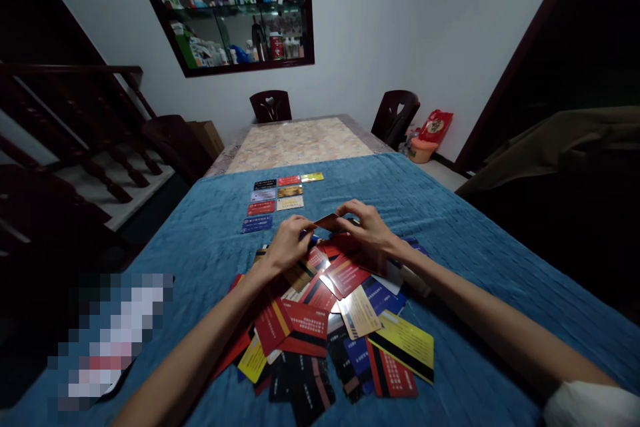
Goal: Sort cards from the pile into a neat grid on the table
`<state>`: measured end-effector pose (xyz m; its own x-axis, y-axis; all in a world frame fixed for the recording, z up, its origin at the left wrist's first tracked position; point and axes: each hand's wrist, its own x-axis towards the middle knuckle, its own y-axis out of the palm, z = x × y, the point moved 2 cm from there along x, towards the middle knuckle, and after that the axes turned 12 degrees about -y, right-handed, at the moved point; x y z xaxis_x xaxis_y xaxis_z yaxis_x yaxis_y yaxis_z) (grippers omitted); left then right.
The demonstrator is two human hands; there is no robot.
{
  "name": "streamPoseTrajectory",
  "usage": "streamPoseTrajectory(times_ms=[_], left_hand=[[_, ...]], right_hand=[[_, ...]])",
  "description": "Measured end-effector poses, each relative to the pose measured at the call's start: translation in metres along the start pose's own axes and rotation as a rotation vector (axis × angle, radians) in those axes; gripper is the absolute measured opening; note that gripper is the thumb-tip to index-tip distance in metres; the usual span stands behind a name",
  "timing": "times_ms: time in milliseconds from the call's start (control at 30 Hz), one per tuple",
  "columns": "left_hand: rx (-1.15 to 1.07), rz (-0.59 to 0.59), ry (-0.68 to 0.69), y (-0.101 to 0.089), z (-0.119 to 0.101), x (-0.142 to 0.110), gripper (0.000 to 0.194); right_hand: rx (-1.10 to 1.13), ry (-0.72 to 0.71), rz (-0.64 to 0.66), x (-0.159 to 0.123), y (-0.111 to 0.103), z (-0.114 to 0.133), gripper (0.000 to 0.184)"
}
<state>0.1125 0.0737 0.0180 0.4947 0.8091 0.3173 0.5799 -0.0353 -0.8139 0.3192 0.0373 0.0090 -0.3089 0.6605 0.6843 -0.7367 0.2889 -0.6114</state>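
Note:
Between my two hands a plastic card (327,221) is raised above a loose heap of cards; its printed face cannot be made out. My left hand (293,240) pinches the card's left end. Fingers of my right hand (367,223) are closed on its right end. Below lie overlapping red cards (345,270), a yellow card (407,343) with a black stripe, a cream card (360,311) and several black cards (305,380). Beyond the heap, sorted cards lie flat in columns, among them a blue card (257,224) and a gold card (290,191).
A blue cloth (200,253) covers the near table, with a patterned tabletop (305,140) beyond. A pixelated object (113,340) lies at left. Chairs (395,117) stand around the table. At the back right are a red bag (436,125) and an orange tub (421,150).

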Motion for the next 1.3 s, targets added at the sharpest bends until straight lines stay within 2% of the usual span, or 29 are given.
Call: streamPoseTrajectory(times_ms=[400,567,667,900,1000,1133,1300], left_hand=[[-0.06,-0.143,0.008,-0.004,-0.007,-0.002,0.014],[-0.052,-0.109,0.047,-0.002,-0.015,-0.006,0.016],[-0.007,-0.101,0.037,0.001,-0.014,-0.007,0.018],[0.053,-0.065,-0.004,0.003,-0.001,-0.004,0.018],[0.069,-0.055,-0.007,0.002,0.001,-0.004,0.025],[0.112,-0.04,0.008,0.003,0.001,-0.005,0.039],[0.178,-0.026,0.0,0.006,0.004,-0.005,0.035]], right_hand=[[-0.186,-0.117,0.054,0.003,0.002,0.004,0.017],[-0.294,-0.211,0.132,0.004,0.009,0.011,0.022],[-0.318,-0.221,0.174,0.004,0.013,0.011,0.022],[-0.353,-0.212,0.186,-0.001,0.015,0.003,0.02],[-0.373,-0.204,0.196,-0.003,0.014,-0.001,0.021],[-0.442,-0.246,0.193,-0.005,0.015,-0.005,0.021],[-0.513,-0.315,0.177,-0.007,0.018,-0.005,0.021]])
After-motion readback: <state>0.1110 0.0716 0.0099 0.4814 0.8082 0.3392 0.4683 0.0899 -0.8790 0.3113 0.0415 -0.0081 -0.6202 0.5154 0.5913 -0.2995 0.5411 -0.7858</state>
